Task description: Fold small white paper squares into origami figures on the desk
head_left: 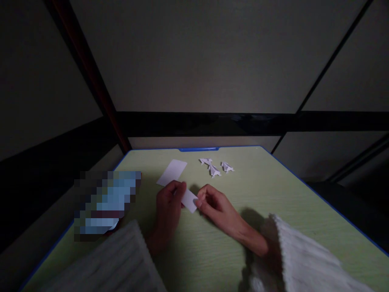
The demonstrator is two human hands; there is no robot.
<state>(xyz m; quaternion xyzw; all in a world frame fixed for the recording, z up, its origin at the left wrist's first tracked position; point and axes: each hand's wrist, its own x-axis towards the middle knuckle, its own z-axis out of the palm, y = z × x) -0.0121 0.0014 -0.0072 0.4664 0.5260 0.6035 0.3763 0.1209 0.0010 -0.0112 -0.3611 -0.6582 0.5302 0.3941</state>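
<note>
Pale sleeves [308,257] near, small paper [189,200] pinched mid-table

The left hand [169,205] grips the paper's left end; the right hand [218,206] pinches its right corner between thumb and finger. Light, even pressure at both ends — edges lined up, no stray bends — would likely serve best. Just beyond the left hand lies a white sheet [174,170]; folded paper figures [214,170] sit at the far side. Roomiest is the right, where the table's blue edge [304,182] is well apart.
</note>
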